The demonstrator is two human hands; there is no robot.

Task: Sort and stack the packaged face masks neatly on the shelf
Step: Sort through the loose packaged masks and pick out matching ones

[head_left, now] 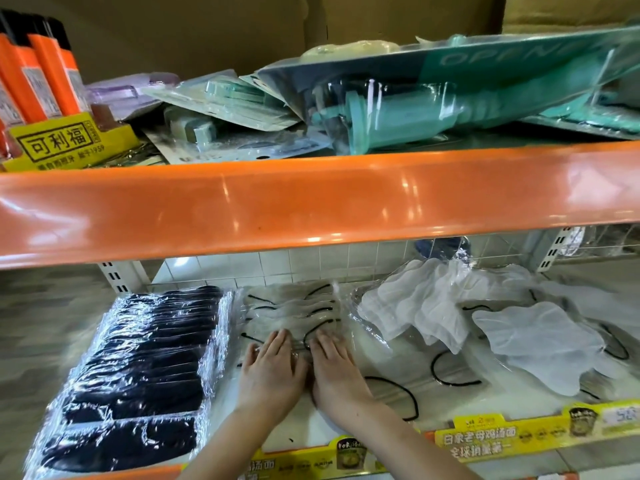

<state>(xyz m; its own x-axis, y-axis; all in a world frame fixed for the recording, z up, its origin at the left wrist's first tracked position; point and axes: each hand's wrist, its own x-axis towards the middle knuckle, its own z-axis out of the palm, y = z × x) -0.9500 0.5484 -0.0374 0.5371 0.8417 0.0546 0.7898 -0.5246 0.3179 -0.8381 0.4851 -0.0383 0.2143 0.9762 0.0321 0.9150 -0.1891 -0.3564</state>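
On the lower shelf (346,434) a neat row of black masks in clear wrappers (138,368) fills the left. Beside it lies a stack of white masks with black ear loops in clear wrappers (294,313). My left hand (273,372) and my right hand (334,368) lie side by side, palms down, fingers straight, pressing on the near end of that white stack. To the right, loose white packaged masks (485,327) sprawl in a messy heap, some overlapping.
An orange shelf beam (311,202) hangs just above my hands. The upper shelf carries teal blister packs (433,102) and orange lighters in a yellow display box (52,133). A yellow label strip (519,434) runs along the lower shelf's front edge.
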